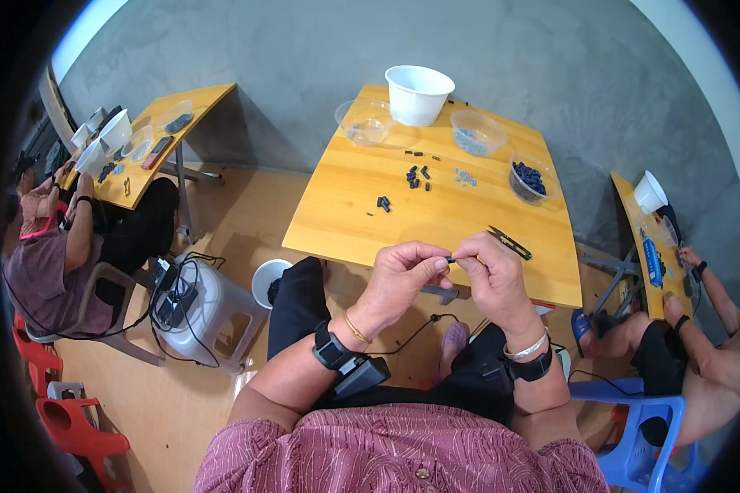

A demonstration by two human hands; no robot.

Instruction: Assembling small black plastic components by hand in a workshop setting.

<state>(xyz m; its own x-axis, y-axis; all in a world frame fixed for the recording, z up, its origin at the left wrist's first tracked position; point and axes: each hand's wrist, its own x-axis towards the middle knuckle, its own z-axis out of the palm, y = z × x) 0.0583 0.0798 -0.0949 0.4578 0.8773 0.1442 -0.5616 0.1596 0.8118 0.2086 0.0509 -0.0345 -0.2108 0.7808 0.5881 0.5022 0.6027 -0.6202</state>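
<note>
My left hand (409, 275) and my right hand (491, 267) meet above the near edge of the wooden table. Between their fingertips is a small dark cylindrical piece (450, 260), pinched from both sides; its exact kind is too small to make out. Just beyond my right hand lies a black and yellow cutter (510, 242). Farther up the table are a small group of black cylindrical pieces (384, 203), several more black pieces (414, 177) and a scatter of small grey parts (465, 177).
A white bucket (419, 99) stands at the table's far edge, beside clear bowls holding grey parts (473, 141) and dark pieces (529, 177). Below left are a white bin (269, 283) and a grey stool (210, 316) with cables. Other people sit at tables on both sides.
</note>
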